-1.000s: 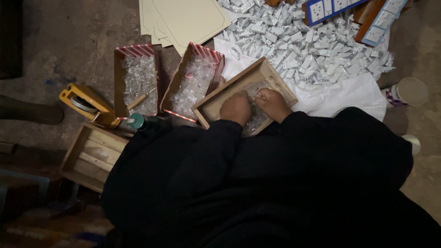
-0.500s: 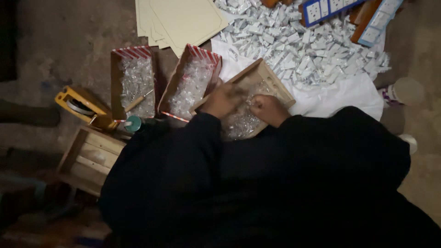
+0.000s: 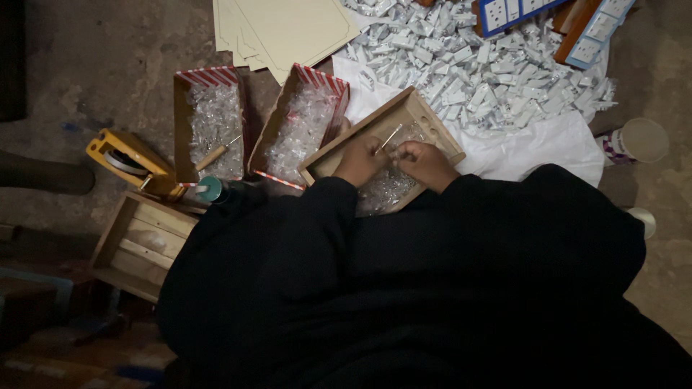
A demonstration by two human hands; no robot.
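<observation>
Left hand (image 3: 360,160): curled, pinching a thin pale stick (image 3: 388,138), long axis slanting up and to the right, tip away from the person. Right hand (image 3: 427,163): fingers closed on something small just beside the stick; what it is cannot be told. Both over a wooden tray (image 3: 431,119) of clear packets. Left of it: two striped-rim boxes (image 3: 210,76), yellow tape dispenser (image 3: 126,160). Beyond: heap of white pieces (image 3: 497,79).

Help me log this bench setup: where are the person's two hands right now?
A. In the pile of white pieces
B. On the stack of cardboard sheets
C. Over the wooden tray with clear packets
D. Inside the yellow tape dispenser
C: the left hand and right hand sit together over the wooden tray, among its clear packets.
</observation>
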